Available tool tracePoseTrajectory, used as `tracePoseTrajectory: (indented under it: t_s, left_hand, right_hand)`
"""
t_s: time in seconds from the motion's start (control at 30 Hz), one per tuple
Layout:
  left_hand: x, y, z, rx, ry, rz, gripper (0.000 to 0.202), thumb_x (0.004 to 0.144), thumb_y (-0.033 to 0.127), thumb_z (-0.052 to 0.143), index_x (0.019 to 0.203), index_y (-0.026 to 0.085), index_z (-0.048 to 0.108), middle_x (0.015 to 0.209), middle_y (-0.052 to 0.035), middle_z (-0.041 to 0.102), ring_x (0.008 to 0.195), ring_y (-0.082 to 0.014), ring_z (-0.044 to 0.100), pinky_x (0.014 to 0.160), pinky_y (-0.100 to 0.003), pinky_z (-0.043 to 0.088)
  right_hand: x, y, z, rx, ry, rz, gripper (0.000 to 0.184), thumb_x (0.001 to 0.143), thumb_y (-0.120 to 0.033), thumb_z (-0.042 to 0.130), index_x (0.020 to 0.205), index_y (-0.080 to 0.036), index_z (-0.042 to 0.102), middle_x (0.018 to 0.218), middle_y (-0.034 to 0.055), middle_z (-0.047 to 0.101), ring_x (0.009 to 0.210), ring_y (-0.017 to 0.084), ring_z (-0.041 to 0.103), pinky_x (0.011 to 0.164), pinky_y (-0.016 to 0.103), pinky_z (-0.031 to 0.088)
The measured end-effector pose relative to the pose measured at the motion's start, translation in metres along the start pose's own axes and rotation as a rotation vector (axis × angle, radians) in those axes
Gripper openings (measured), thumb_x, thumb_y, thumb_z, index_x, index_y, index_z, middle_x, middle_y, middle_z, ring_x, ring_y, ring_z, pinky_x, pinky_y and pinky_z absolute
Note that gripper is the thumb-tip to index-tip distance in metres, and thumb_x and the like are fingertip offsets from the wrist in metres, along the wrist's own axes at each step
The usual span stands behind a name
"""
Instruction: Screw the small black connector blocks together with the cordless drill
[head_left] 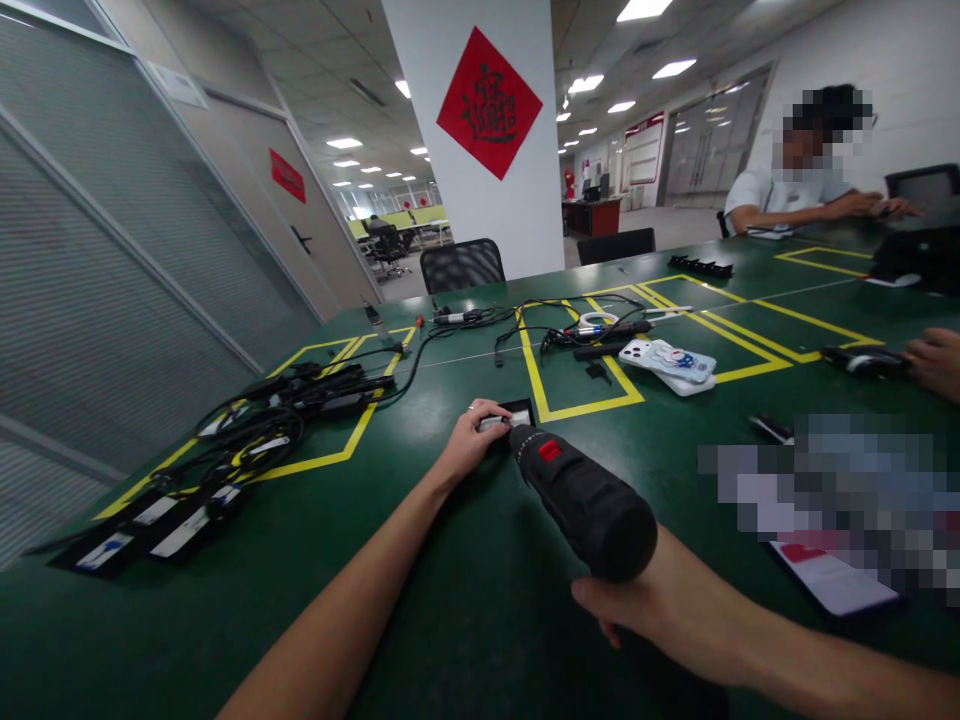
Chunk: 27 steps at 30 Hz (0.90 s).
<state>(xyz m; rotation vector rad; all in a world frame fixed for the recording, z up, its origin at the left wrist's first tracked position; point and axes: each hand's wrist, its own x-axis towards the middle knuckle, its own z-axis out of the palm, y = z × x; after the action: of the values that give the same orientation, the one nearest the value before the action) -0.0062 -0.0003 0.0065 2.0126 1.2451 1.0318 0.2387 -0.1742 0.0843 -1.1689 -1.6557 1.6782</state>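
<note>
My right hand [626,600] grips a black cordless drill [577,495] with a red switch on top; the drill body hides most of the fingers. Its chuck points forward and down at a small flat black piece [529,407] with a pale area, which lies on the table. My left hand [478,432], a ring on one finger, holds that piece from the left, fingertips close to the drill's tip. Whether the bit touches the piece or a screw is too small to tell.
On the green table [420,600], black cables and adapters [322,390] lie to the left. Phones [667,362], a tape roll [598,319] and tools lie ahead to the right. A co-worker's hand [934,360] is at the right edge; another person [795,190] sits beyond.
</note>
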Motion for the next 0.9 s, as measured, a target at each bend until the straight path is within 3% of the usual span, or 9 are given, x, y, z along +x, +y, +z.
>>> tracePoseTrajectory:
  t_s: [0.27, 0.63, 0.9]
  left_hand:
    - [0.001, -0.001, 0.001, 0.013, -0.002, -0.022, 0.022, 0.075, 0.031, 0.056, 0.091, 0.019, 0.065, 0.107, -0.0055, 0.055, 0.105, -0.0213, 0.050, 0.099, -0.037, 0.035]
    - [0.002, -0.003, 0.001, 0.011, -0.002, -0.036, 0.023, 0.075, 0.033, 0.057, 0.092, 0.019, 0.065, 0.107, -0.0052, 0.056, 0.104, -0.0215, 0.050, 0.098, -0.036, 0.036]
    - [0.001, 0.000, 0.001, 0.027, -0.015, -0.008, 0.024, 0.076, 0.034, 0.057, 0.093, 0.019, 0.065, 0.106, -0.0057, 0.056, 0.106, -0.0210, 0.050, 0.099, -0.036, 0.035]
  right_hand:
    - [0.003, 0.009, -0.005, -0.012, 0.010, -0.021, 0.012, 0.076, -0.013, 0.052, 0.064, -0.017, 0.054, 0.054, -0.0040, 0.053, 0.049, 0.009, 0.050, 0.046, 0.019, 0.037]
    - [0.004, 0.022, -0.004, 0.009, 0.063, -0.037, 0.006, 0.077, -0.017, 0.054, 0.083, -0.016, 0.055, 0.057, -0.0040, 0.055, 0.049, 0.011, 0.052, 0.048, 0.023, 0.042]
    - [0.000, 0.012, -0.002, 0.057, 0.053, 0.012, 0.003, 0.079, -0.020, 0.053, 0.080, -0.016, 0.053, 0.053, -0.0061, 0.052, 0.050, 0.010, 0.051, 0.051, 0.022, 0.039]
